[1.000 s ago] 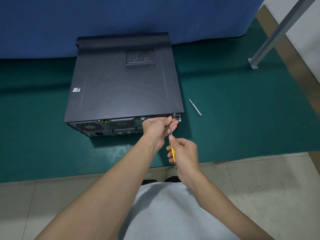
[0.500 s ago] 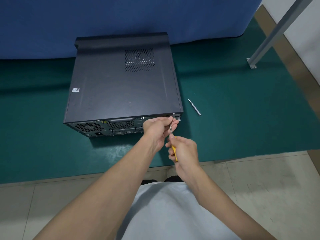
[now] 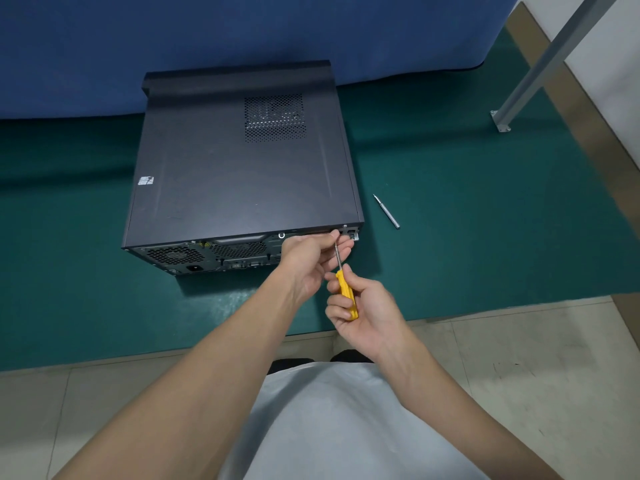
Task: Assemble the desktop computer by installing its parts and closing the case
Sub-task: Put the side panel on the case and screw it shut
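Observation:
A black desktop computer case (image 3: 239, 174) lies flat on a green mat (image 3: 485, 220), its side panel closed and its rear panel facing me. My right hand (image 3: 363, 308) grips the yellow handle of a screwdriver (image 3: 346, 295). The metal shaft runs up to the case's top right rear corner. My left hand (image 3: 313, 254) pinches the shaft near its tip, against the rear panel. The screw itself is hidden behind my fingers.
A loose silver screwdriver bit (image 3: 387, 211) lies on the mat just right of the case. A blue cloth (image 3: 242, 32) hangs behind the case. A grey metal leg (image 3: 540, 64) stands at the far right. Tiled floor (image 3: 519, 358) runs along the mat's near edge.
My right hand has turned on the screwdriver handle, so more of the yellow grip shows now. My left hand and the case have stayed where they were.

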Demonstrator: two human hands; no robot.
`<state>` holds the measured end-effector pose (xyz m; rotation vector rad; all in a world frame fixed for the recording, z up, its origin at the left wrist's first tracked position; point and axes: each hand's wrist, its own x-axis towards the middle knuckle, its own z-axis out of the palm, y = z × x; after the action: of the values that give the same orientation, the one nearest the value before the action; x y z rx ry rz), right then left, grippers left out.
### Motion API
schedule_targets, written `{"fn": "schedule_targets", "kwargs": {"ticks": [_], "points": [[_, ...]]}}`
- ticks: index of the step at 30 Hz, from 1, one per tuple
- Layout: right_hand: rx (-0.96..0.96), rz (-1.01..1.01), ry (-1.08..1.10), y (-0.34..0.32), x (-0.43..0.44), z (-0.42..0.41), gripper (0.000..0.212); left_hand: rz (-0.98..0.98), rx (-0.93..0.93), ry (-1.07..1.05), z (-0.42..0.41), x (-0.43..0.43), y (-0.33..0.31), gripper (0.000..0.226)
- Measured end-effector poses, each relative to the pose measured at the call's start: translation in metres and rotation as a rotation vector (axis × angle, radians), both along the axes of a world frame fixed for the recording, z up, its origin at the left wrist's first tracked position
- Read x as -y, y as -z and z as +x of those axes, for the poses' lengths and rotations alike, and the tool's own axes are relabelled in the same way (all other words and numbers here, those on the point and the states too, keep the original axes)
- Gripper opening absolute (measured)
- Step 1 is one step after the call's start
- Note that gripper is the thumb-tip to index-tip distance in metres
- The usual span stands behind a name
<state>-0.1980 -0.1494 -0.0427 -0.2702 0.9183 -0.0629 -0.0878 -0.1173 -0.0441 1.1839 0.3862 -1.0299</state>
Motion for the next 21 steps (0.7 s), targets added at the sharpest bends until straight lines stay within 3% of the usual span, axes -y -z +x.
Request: {"fn": "schedule_targets", "kwargs": {"ticks": [2, 7, 9, 11, 14, 16, 18, 21], "points": [[0.033, 0.033, -0.001, 0.001, 0.001, -0.001, 0.026, -0.015, -0.025, 0.013, 0.003, -0.001, -0.001, 0.013], [-0.288, -0.663, -0.22, 0.004, -0.011, -0.003, 0.02, 0.052, 0.074, -0.043, -0.003, 0.003, 0.002, 0.004], [-0.342, -0.792, -0.241, 0.008, -0.014, -0.002, 0.023, 0.062, 0.093, -0.063, -0.006, 0.004, 0.004, 0.004], [-0.257, -0.684, -0.217, 0.006, -0.013, 0.0, 0.027, 0.031, 0.071, -0.063, -0.006, 0.002, 0.005, 0.005], [0.005, -0.232, -0.085, 0.002, -0.009, 0.0, 0.021, 0.0, 0.03, -0.016, -0.003, 0.001, 0.004, 0.007], [0.017, -0.162, -0.063, 0.004, -0.007, -0.003, 0.019, 0.033, 0.052, -0.007, -0.002, 0.002, 0.003, 0.008], [-0.136, -0.417, -0.149, 0.006, -0.007, -0.003, 0.021, 0.057, 0.081, -0.035, -0.003, 0.004, 0.002, 0.008], [-0.387, -0.976, -0.333, 0.009, -0.01, -0.002, 0.021, 0.075, 0.096, -0.095, -0.008, 0.006, 0.003, 0.001]]}}
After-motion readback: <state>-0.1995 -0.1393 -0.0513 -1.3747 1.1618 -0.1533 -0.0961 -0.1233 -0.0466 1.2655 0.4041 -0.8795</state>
